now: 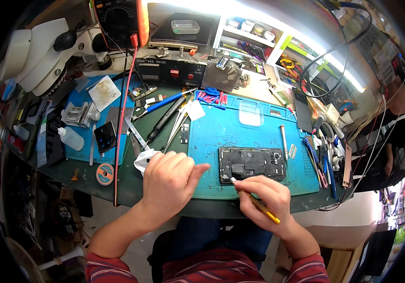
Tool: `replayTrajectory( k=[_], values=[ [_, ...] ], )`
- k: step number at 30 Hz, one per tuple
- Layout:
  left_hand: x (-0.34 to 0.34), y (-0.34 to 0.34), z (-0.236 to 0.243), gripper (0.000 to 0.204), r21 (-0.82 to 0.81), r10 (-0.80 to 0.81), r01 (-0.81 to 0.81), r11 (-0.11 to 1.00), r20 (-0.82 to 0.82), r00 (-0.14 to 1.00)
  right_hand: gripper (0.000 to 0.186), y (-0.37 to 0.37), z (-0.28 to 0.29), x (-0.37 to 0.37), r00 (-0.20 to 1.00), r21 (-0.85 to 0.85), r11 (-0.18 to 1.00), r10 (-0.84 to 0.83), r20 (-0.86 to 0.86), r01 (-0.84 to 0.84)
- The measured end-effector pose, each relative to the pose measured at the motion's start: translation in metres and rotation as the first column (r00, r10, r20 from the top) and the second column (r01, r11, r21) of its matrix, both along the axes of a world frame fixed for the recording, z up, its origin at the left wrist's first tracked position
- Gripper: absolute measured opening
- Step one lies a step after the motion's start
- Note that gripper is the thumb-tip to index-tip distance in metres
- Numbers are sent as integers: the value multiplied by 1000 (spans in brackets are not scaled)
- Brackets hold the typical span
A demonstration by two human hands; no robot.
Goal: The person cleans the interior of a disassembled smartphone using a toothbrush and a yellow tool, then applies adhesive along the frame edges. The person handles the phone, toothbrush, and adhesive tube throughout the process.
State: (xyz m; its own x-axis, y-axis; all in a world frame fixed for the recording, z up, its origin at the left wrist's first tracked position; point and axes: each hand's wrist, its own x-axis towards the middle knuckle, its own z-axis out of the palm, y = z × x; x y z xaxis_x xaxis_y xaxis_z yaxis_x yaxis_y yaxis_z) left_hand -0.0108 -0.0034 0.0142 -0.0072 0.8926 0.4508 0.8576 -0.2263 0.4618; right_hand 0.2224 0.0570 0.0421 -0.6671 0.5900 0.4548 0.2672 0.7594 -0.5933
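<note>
An opened black smartphone lies on the blue work mat, its inner parts and camera module bare. My right hand pinches a slim pen-shaped tool with a golden handle, and its pale tip is at the phone's lower left edge. To the left of the phone, my left hand is raised with fingers curled and thumb stretched to the right. Just beyond its knuckles is a crumpled white cloth or wipe; the curled fingertips are hidden, so I cannot tell whether they grip it.
A screwdriver lies right of the phone, with a clear plastic tray farther back. Left are a dark phone, a white squeeze bottle and a solder spool. A microscope and a multimeter stand behind; a red lead crosses the bench.
</note>
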Motion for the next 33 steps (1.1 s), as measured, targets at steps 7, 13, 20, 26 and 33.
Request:
replayTrajectory(
  k=[7, 13, 20, 26, 33],
  values=[
    [5, 8, 1, 42, 36, -194, 197, 980, -76, 978, 25, -7, -10, 1, 1000, 26, 1000, 16, 17, -17],
    [6, 8, -1, 38, -1, -222, 223, 975, -106, 969, 28, -13, -12, 2, 1000, 116, 993, -3, 12, 2],
    [8, 7, -4, 40, 16, -206, 210, 978, -122, 971, 30, -14, -10, -2, 999, 111, 994, -12, 38, 8],
    [7, 7, -3, 41, 13, -213, 216, 976, -124, 969, 32, -16, -9, -1, 997, 140, 990, -15, 72, 5],
    [7, 7, -2, 48, 10, -202, 203, 979, -51, 978, 28, -6, -3, -21, 992, 132, 988, -96, 78, 85]
  ],
)
